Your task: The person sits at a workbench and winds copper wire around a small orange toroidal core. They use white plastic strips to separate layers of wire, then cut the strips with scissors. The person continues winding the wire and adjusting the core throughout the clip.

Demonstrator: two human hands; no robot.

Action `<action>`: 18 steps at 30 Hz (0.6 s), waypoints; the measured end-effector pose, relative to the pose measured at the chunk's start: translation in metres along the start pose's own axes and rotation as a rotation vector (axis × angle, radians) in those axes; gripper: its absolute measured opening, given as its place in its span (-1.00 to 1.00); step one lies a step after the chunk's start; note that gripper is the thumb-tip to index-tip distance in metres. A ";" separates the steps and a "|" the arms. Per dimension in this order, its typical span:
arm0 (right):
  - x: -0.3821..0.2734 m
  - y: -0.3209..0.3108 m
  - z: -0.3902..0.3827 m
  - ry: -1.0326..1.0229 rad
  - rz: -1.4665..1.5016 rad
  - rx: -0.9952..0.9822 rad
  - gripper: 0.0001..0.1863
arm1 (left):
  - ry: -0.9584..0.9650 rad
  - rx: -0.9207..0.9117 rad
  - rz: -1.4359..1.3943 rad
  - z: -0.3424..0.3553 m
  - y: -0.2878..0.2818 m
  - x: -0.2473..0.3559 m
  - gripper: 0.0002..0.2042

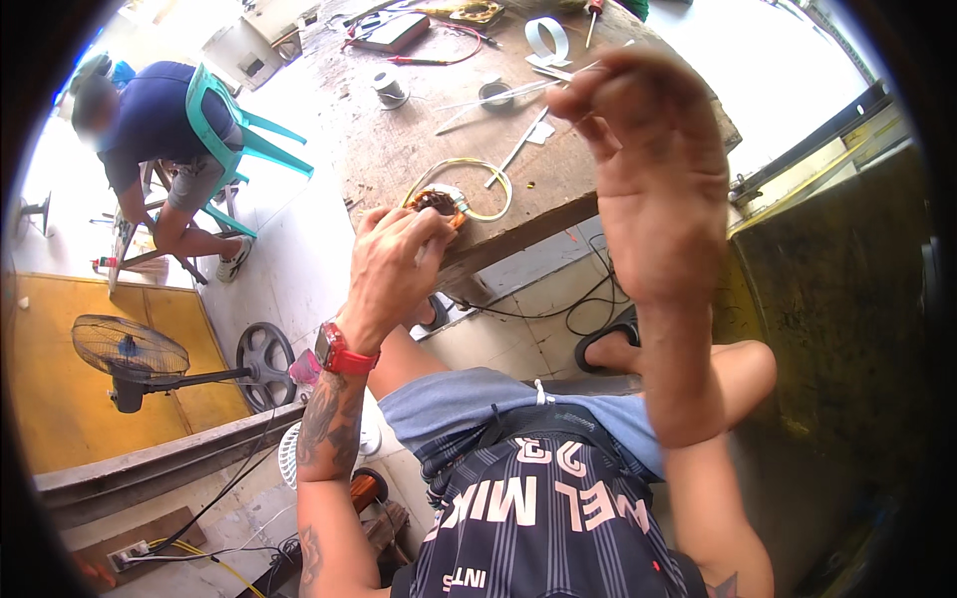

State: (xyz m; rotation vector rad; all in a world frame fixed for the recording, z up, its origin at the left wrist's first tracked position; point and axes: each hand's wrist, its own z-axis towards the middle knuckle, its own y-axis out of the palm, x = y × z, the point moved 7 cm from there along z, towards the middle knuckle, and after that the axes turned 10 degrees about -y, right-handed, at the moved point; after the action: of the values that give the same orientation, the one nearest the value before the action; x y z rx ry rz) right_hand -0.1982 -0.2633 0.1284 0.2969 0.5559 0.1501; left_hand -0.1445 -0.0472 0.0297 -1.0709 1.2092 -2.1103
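Note:
At the near edge of the wooden table (pixel 399 140), my left hand (pixel 394 261) is closed on a small ring-shaped motor stator (pixel 436 202) with copper windings. My fingers cover part of it. A loop of yellowish lead wires (pixel 506 184) runs from the stator and lies on the tabletop. My right hand (pixel 658 169) is raised high and close to the view, right of the stator. Its fingers curl in toward the thumb and are somewhat blurred; whatever they may pinch cannot be made out. Thin white strips (pixel 518 149) lie between the hands.
A wire spool (pixel 389 92), a dark roll (pixel 495 95), a coiled white band (pixel 546 42), a multimeter (pixel 397 32) with leads and a screwdriver (pixel 593 12) lie farther back. A person (pixel 159 120) sits on a green chair (pixel 224 130) at left. A fan (pixel 130 354) stands below.

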 end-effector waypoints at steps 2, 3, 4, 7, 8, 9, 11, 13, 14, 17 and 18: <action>0.011 -0.012 -0.023 0.144 0.005 0.183 -0.76 | 0.059 0.046 -0.024 -0.005 0.000 -0.001 -0.90; 0.012 -0.007 -0.035 0.144 -0.227 0.119 -0.80 | 0.094 0.075 -0.042 -0.007 0.000 -0.001 -0.89; 0.017 -0.002 -0.050 0.201 -0.555 0.032 -0.83 | 0.084 0.078 -0.043 -0.008 0.001 -0.004 -0.88; 0.038 0.013 -0.092 0.192 -0.985 -0.234 -0.88 | 0.075 0.078 -0.081 -0.010 0.006 -0.008 -0.85; 0.042 0.011 -0.105 0.206 -0.996 -0.231 -0.88 | 0.077 0.071 -0.098 -0.011 0.007 -0.008 -0.85; 0.045 0.008 -0.115 0.219 -1.005 -0.229 -0.88 | 0.078 0.065 -0.114 -0.012 0.007 -0.008 -0.84; 0.049 0.004 -0.127 0.244 -1.015 -0.237 -0.87 | 0.029 0.033 -0.157 -0.012 0.009 -0.010 -0.85; 0.054 0.004 -0.130 0.262 -1.018 -0.275 -0.88 | 0.002 -0.005 -0.173 -0.012 0.011 -0.011 -0.85; 0.056 0.004 -0.130 0.273 -1.035 -0.270 -0.87 | -0.005 -0.026 -0.167 -0.012 0.012 -0.011 -0.85; 0.066 0.017 -0.129 0.241 -1.072 -0.299 -0.84 | -0.003 -0.028 -0.149 -0.013 0.013 -0.012 -0.85; 0.072 0.023 -0.129 0.203 -1.083 -0.302 -0.82 | 0.005 -0.020 -0.145 -0.013 0.014 -0.012 -0.85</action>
State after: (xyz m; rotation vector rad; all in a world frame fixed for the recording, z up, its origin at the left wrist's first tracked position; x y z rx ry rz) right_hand -0.2088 -0.1957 -0.0038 -0.3394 0.8174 -0.7861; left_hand -0.1479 -0.0390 0.0090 -1.1956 1.1898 -2.2136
